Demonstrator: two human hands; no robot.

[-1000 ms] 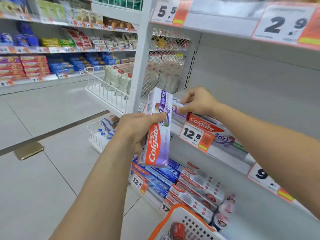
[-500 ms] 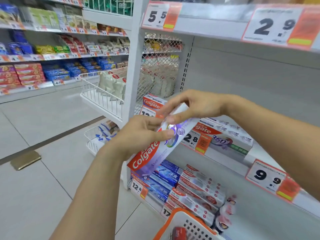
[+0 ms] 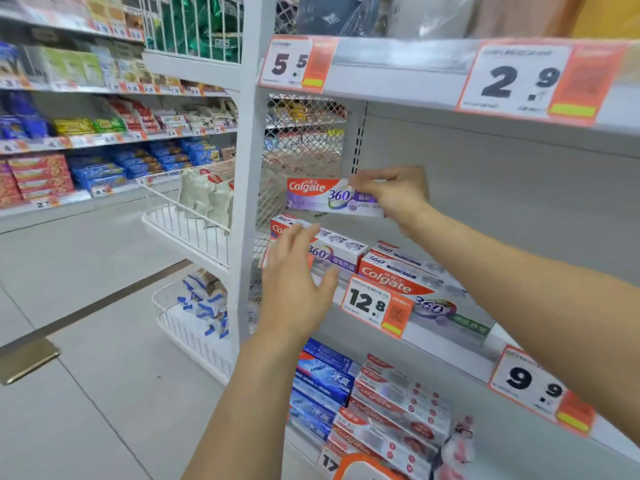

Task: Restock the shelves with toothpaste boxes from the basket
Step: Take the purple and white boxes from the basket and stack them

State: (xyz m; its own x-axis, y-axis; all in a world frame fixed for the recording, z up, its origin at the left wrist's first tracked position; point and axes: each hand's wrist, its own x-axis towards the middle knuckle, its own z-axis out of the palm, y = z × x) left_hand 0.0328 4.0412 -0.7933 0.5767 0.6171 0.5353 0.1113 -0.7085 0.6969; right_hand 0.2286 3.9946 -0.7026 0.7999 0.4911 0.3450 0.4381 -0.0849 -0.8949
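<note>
The orange rim of your basket (image 3: 363,467) peeks in at the bottom edge. Above it, red and blue boxes fill the lower shelf. Your left hand (image 3: 294,289) hangs with fingers spread loosely and holding nothing, in front of the shelved Colgate 360° boxes (image 3: 388,268) behind the 12.8 price tag (image 3: 375,306); a 9.9 tag (image 3: 535,388) sits further right. Your right hand (image 3: 394,195) pinches a purple Colgate 360° toothpaste box (image 3: 329,197), level, above that row. Overhead tags read 5.5 and 2.9.
</note>
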